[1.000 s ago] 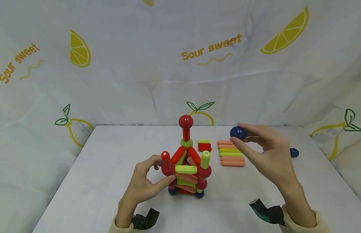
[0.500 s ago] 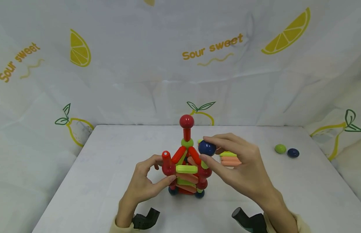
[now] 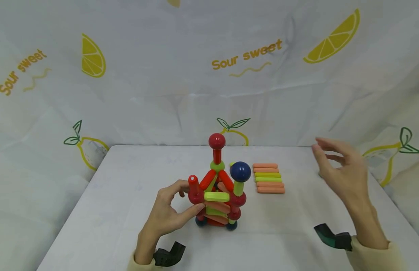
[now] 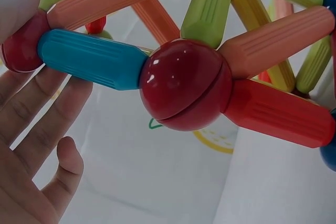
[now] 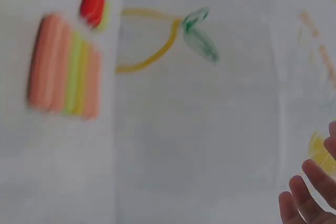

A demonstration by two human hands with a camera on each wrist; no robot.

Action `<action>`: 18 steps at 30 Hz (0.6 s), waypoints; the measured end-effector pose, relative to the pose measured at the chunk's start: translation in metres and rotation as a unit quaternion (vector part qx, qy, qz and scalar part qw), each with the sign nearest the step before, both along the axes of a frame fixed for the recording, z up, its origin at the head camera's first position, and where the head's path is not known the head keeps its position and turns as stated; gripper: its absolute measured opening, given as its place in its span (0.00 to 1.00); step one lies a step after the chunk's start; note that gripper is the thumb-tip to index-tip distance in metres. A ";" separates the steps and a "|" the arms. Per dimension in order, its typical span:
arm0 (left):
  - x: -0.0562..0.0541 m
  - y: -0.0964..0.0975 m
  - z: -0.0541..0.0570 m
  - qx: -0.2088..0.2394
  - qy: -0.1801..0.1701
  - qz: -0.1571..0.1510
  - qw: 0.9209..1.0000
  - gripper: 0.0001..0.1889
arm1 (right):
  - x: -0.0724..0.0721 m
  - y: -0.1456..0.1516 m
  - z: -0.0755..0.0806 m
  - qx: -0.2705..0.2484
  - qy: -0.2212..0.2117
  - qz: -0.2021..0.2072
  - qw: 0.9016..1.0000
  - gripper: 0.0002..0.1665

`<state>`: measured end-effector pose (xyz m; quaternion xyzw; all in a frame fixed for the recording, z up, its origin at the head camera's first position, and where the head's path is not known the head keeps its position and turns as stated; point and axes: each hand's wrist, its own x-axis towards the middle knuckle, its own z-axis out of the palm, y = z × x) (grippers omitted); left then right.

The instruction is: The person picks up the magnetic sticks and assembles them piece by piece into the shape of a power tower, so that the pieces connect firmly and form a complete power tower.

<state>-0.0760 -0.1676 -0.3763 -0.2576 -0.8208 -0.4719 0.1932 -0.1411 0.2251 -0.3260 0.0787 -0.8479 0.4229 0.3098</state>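
Observation:
A magnetic rod-and-ball structure [image 3: 217,197] of red, green, orange and blue pieces stands upright on the white table. My left hand [image 3: 172,209] holds its left side, thumb and fingers around a red ball [image 4: 23,45] that joins a blue rod [image 4: 92,59] in the left wrist view. On the front right, a dark blue ball [image 3: 240,171] tops a short green rod [image 3: 238,188]. The front left red rod [image 3: 193,183] has a bare upper end. A red ball [image 3: 217,141] crowns the tall back post. My right hand [image 3: 346,171] is raised at the far right, fingers relaxed and holding nothing.
Orange, yellow and green rods [image 3: 268,184] lie in a row right of the structure. Shorter red rods [image 5: 92,4] lie beyond them, mostly hidden in the head view. A white cloth [image 3: 182,82] with lemon prints hangs behind the table.
My right hand carried the blue ball left onto the front right green rod, let go and moved away to the far right. The left hand kept its hold on the structure.

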 end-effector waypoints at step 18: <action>0.001 0.000 -0.002 0.001 -0.014 0.011 1.000 0.21 | -0.042 0.137 -0.113 0.197 -0.269 -0.056 0.941 0.24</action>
